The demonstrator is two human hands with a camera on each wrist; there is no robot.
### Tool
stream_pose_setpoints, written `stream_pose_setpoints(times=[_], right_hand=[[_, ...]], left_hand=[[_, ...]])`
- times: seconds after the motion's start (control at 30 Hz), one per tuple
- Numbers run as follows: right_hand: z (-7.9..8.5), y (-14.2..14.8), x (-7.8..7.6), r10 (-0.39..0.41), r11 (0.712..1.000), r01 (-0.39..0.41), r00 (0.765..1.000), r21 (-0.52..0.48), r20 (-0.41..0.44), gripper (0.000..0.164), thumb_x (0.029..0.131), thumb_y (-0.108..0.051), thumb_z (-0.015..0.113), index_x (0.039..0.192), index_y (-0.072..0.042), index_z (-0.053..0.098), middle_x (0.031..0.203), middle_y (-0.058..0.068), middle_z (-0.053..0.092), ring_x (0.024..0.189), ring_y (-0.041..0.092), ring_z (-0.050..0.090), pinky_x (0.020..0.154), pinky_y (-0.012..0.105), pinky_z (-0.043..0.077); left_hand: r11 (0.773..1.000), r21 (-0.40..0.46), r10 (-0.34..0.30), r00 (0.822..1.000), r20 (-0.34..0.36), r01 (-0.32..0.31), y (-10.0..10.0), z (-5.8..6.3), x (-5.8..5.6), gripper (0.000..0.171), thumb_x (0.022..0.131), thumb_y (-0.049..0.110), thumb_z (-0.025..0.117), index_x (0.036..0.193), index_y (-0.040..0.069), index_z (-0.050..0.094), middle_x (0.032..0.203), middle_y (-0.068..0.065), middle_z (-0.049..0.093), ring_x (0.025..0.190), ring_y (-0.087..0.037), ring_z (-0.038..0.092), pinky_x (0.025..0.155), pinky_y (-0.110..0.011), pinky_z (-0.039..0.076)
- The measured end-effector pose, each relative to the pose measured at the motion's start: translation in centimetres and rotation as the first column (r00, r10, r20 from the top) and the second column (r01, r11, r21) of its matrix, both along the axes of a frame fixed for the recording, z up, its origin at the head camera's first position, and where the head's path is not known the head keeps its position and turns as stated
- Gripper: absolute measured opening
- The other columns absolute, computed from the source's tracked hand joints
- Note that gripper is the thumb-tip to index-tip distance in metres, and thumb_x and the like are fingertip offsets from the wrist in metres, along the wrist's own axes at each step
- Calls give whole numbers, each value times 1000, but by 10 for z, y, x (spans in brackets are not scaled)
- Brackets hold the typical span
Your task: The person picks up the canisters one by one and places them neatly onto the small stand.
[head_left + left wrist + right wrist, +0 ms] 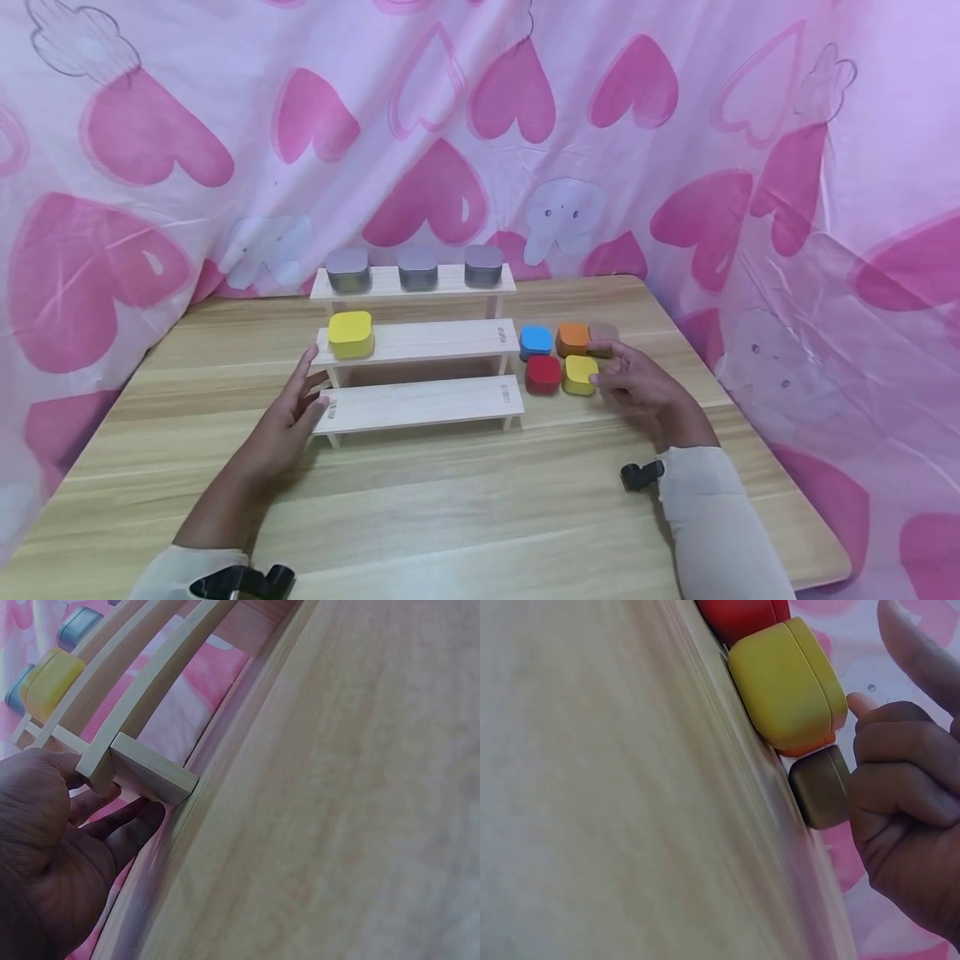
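A light wooden table [465,517] is seen, on which a three-step wooden rack [420,404] is set near the far edge. Just right of the rack, six small rounded boxes are laid directly on the tabletop in a tight cluster: a blue box [536,341], an orange box [572,338] and a brown box [603,333] behind, a red box [543,374] and a yellow box [580,374] in front.

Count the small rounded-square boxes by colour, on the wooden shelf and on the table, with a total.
Grey rounded-square boxes, top shelf: 3
Yellow rounded-square boxes: 2
Blue rounded-square box: 1
Orange rounded-square box: 1
Red rounded-square box: 1
Brown rounded-square box: 1
Total: 9
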State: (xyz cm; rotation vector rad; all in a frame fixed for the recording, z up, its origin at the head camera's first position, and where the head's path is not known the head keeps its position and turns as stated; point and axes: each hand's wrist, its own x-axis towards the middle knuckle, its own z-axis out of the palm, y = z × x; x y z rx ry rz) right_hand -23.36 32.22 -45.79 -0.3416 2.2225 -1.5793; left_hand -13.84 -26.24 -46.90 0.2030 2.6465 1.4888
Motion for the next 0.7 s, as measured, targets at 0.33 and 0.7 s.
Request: stream_pose_setpoints(times=[0.33, 0.7], right_hand=[[-9, 2, -4, -55, 998, 52, 995, 44, 88, 75, 101, -16, 79, 164, -18, 40, 65, -6, 44, 49, 12, 36, 45, 24, 31], [-10, -3, -5, -95, 991, 84, 990, 105, 106, 74, 97, -13, 83, 162, -20, 47, 69, -7, 47, 54, 12, 39, 49, 24, 34]], left_hand=[[1000, -4, 1, 1000, -1, -1, 0, -1, -1, 89, 117, 29, 52, 165, 64, -14, 178, -27, 29, 160, -58, 35, 124, -69, 34], [1000, 3, -3, 1000, -22, 3, 0, -3, -1, 87, 118, 27, 51, 167, 60, -13, 177, -27, 31, 159, -57, 37, 125, -67, 35]])
